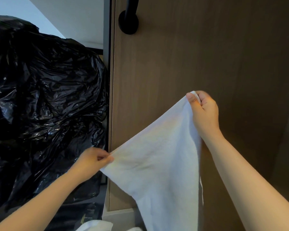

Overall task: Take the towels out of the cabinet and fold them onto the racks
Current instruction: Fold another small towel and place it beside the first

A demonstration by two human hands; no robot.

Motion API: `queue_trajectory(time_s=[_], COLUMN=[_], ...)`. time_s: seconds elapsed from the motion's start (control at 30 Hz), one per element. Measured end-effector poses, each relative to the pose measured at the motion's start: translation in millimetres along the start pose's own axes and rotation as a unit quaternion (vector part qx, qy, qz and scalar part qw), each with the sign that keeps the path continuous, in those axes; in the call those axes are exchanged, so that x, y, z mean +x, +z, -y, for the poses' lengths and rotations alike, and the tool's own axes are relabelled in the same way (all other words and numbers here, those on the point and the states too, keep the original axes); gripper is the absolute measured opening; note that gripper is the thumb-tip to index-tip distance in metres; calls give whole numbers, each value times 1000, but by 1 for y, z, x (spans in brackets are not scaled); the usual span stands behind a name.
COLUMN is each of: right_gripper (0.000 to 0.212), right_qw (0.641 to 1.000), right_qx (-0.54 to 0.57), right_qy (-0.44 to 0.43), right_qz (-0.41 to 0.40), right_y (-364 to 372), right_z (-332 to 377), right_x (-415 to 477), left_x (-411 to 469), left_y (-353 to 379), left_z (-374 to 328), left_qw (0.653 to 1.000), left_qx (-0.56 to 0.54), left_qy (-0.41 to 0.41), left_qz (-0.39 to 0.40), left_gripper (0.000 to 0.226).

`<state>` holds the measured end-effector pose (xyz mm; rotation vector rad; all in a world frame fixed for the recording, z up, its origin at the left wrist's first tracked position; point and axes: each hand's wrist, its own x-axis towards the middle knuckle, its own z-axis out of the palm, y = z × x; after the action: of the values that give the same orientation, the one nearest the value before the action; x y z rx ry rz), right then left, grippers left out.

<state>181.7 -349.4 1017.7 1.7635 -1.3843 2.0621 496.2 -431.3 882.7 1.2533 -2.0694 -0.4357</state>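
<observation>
A white towel hangs spread in front of a brown wooden cabinet panel. My right hand grips the towel's upper corner, raised high. My left hand pinches the other top corner, lower and to the left, so the top edge slopes. The rest of the towel drops down past the bottom of the view. A black round rail mount is fixed to the panel above the towel; the rail itself runs out of view at the top.
A large crumpled black plastic bag fills the left side, right beside the panel's edge. More white cloth lies at the bottom edge. A pale wall shows at upper left.
</observation>
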Motion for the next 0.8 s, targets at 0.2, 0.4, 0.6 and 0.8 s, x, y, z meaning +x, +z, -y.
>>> queue_trajectory(time_s=[0.2,0.4,0.6,0.8], right_gripper=[18,20,18,24], right_qw=[998,994,993,994], right_qx=[-54,-92,-60,-95], right_qy=[4,27,82,31], right_qz=[-26,-48,-66,-46], right_y=[-17,-29,-29,-33], right_z=[-16,-38,-54,-56], right_x=[6,9,0,-7], left_x=[21,39,43,43], left_y=[-41,-66,-65,-62], left_z=[1,-24,-30,-29], left_qw=[984,944,933,932], left_qx=[-25,-95,-153,-105], left_qy=[-2,2,-22,-4], left_qz=[-178,-316,-324,-347], left_gripper=[23,12,7,20])
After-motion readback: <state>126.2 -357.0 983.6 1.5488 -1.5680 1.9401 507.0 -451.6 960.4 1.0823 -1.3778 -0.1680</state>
